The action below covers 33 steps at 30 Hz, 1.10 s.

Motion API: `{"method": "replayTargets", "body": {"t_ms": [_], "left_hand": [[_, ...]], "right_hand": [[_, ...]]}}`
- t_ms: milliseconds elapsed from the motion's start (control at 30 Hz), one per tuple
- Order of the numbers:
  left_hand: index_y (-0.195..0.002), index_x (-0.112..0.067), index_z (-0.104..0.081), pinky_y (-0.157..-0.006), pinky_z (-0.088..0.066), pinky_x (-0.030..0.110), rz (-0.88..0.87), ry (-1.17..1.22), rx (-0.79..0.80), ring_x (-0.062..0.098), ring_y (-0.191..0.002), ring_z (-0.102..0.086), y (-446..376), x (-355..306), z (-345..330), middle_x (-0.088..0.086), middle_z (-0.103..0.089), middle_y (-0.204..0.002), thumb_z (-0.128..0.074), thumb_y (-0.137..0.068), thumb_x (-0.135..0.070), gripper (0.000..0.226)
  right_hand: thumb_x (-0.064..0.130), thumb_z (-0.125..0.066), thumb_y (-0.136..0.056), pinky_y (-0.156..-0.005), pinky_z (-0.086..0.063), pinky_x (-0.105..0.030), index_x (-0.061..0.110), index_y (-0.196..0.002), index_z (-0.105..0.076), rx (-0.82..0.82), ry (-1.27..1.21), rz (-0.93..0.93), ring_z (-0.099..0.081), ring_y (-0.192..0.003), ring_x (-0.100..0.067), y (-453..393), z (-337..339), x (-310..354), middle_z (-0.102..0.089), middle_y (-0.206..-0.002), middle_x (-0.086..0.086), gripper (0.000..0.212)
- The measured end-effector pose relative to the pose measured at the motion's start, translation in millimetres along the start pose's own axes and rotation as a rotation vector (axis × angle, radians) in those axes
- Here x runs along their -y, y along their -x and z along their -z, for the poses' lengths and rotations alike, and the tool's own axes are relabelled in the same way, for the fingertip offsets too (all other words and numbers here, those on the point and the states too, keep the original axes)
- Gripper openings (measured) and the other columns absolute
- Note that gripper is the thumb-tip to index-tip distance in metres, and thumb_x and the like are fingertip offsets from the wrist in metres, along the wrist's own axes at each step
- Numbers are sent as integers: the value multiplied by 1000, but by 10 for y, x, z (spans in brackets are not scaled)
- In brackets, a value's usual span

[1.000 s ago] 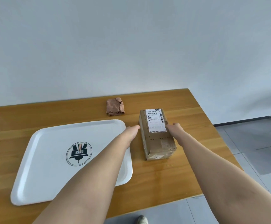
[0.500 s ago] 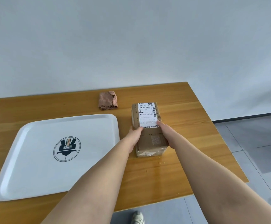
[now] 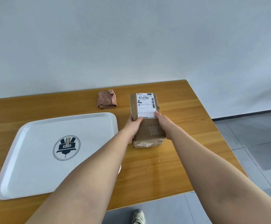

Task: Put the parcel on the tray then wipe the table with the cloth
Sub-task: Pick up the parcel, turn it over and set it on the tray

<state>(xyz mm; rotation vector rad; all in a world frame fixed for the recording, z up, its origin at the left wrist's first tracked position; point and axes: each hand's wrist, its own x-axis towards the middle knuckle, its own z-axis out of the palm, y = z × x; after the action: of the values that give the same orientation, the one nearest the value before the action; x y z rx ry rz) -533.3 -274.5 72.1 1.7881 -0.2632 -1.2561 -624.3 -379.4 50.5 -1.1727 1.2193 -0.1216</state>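
Observation:
A brown cardboard parcel (image 3: 147, 126) with a white shipping label lies on the wooden table (image 3: 188, 143), just right of the tray. My left hand (image 3: 134, 126) clasps its left side with the thumb on top. My right hand (image 3: 163, 123) grips its right side, thumb on the label's corner. The white tray (image 3: 34, 159) with a dark round logo lies flat at the left, with nothing on it. A folded brown cloth (image 3: 107, 99) rests near the table's far edge, behind the tray's right corner.
The table's right edge and front edge are close to the parcel, with grey tiled floor beyond. A few crumbs (image 3: 160, 159) lie on the wood in front of the parcel. A shoe (image 3: 138, 216) shows below the front edge. A plain wall backs the table.
Both hands have closed in from beside the parcel onto its sides, thumbs now over its top. The parcel stays in about the same spot on the table.

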Motion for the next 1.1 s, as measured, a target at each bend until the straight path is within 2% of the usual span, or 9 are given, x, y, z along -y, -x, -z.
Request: {"method": "replayTargets", "body": {"t_ms": [133, 233, 400, 567, 633, 700, 800, 933, 1100], "left_hand": [[-147, -22, -31, -96, -42, 38, -27, -30, -13, 26, -126, -50, 22, -164, 72, 5, -49, -142, -46, -98, -38, 53], [-143, -20, -37, -96, -46, 38, -53, -50, -32, 27, -122, -54, 36, -259, 136, 6, -53, -139, -53, -95, -39, 54], [-143, -17, -39, -86, -45, 34, -120, -104, -68, 27, -119, -56, 98, -459, 219, 5, -55, -136, -60, -90, -40, 61], [-145, -20, -38, -84, -45, 32, -163, -132, -41, 25, -119, -55, 177, -578, 241, 3, -54, -137, -63, -88, -42, 66], [-146, -23, -35, -87, -44, 33, -182, -144, -31, 25, -120, -55, 234, -618, 234, 2, -53, -138, -64, -85, -48, 73], [-148, -27, -30, -96, -47, 38, -197, -155, -3, 27, -121, -54, 276, -667, 224, 1, -50, -142, -64, -78, -57, 84], [-150, -28, -26, -99, -44, 39, -231, -189, 55, 27, -126, -48, 374, -761, 206, 2, -41, -149, -56, -82, -64, 82], [-149, -31, -30, -112, -22, 51, -253, -285, 65, 31, -144, -25, 447, -872, 202, 2, -26, -158, -40, -88, -67, 71], [-147, -32, -32, -115, -19, 49, -295, -315, 57, 28, -146, -23, 543, -939, 222, 1, -25, -158, -36, -93, -62, 63]], "right_hand": [[54, -37, -92, -92, -51, -46, 13, -138, -42, -4, 7, 16, -63, -103, -29, 53, 7, 182, -61, -121, -12, 61], [49, -36, -97, -78, -53, -35, 10, -131, -48, 12, 15, 21, -63, -93, -25, 125, 9, 266, -63, -114, -11, 54], [46, -36, -99, -72, -51, -32, 9, -126, -52, 4, -13, 50, -62, -81, -20, 228, 21, 416, -64, -92, -6, 48], [44, -35, -100, -66, -50, -32, 8, -125, -51, -18, -56, 43, -60, -77, -20, 342, 40, 539, -62, -88, -6, 46], [44, -35, -100, -62, -50, -32, 9, -124, -51, -16, -88, 23, -61, -76, -20, 380, 65, 557, -63, -88, -6, 45], [46, -35, -99, -59, -50, -32, 11, -122, -51, -24, -122, 1, -62, -76, -20, 396, 105, 559, -64, -90, -7, 45], [50, -36, -98, -65, -53, -33, 13, -120, -52, -53, -174, -5, -63, -76, -21, 417, 162, 565, -65, -91, -6, 45], [51, -37, -97, -82, -52, -36, 14, -117, -52, -69, -186, 0, -63, -85, -25, 437, 242, 567, -65, -99, -8, 45], [51, -36, -97, -85, -50, -36, 16, -105, -54, -129, -121, 6, -62, -90, -26, 493, 311, 597, -64, -99, -7, 40]]}}
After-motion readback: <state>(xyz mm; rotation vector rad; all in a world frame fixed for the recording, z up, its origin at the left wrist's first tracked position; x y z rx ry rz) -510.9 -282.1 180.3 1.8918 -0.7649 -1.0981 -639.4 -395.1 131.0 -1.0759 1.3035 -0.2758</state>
